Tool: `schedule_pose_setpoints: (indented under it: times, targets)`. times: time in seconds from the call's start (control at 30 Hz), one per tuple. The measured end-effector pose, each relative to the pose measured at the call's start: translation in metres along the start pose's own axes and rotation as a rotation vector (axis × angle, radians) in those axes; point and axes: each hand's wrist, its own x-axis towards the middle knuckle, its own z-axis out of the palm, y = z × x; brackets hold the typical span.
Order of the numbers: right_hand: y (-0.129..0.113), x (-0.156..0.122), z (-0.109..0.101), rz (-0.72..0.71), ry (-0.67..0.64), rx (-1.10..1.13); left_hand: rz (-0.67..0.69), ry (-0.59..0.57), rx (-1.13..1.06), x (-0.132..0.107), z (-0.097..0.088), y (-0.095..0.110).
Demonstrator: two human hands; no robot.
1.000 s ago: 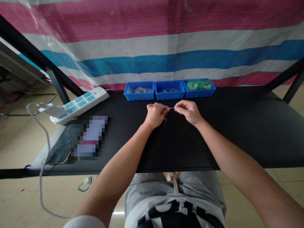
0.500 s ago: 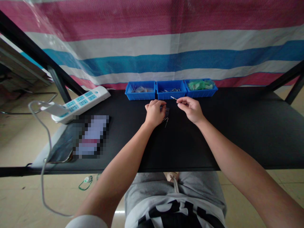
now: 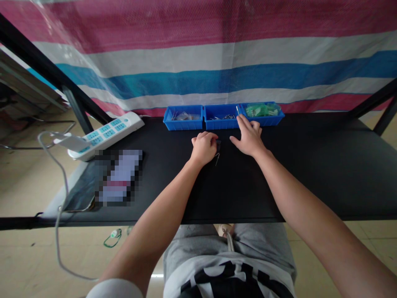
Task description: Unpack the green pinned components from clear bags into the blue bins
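Fingers of my right hand [image 3: 249,136] spread open over the middle blue plastic bin [image 3: 217,125], a metal pin [image 3: 237,110] just beyond them, unheld; my left hand [image 3: 204,147] lay curled, its grip unclear, beside small wire pins [image 3: 217,159] on the black tabletop [image 3: 310,165].

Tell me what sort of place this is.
Probably a makeshift small-parts assembly bench: three blue plastic parts bins sit on a black workbench, with a power strip beside them and a striped tarpaulin hung behind.

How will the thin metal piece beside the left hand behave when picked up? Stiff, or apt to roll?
Probably stiff: the thin metal piece looks straight. Being so slender, it may roll on the smooth black table top and be fiddly to pinch.
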Motion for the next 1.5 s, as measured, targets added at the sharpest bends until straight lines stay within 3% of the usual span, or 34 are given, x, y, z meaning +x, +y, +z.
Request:
schedule_pose_setpoints:
  times: [0.23,0.47,0.53,0.67,0.77,0.9,1.33,1.5]
  targets:
    - [-0.001,-0.003,0.001,-0.006,-0.037,-0.005,-0.001,-0.023,0.008,0.000,0.000,-0.001]
    - [-0.009,-0.003,-0.014,0.138,0.124,0.006,-0.005,-0.072,0.012,0.000,-0.006,0.004]
    - [-0.011,-0.005,-0.021,0.167,0.060,0.035,-0.005,-0.083,0.017,0.000,-0.007,0.004]
    - [-0.016,-0.012,-0.032,0.183,-0.217,0.017,0.005,-0.089,0.026,-0.001,-0.008,0.004]
    - [-0.020,-0.015,-0.035,0.093,-0.362,-0.028,0.018,-0.087,0.023,-0.001,-0.007,0.003]
    - [-0.023,-0.015,-0.035,-0.008,-0.438,-0.038,0.038,-0.074,0.020,-0.001,-0.004,0.000]
    - [-0.025,-0.016,-0.018,-0.072,-0.334,-0.062,0.077,-0.073,-0.008,-0.001,-0.002,-0.002]
    - [-0.022,-0.015,-0.016,-0.068,-0.315,-0.059,0.162,-0.049,-0.117,0.001,0.003,-0.009]
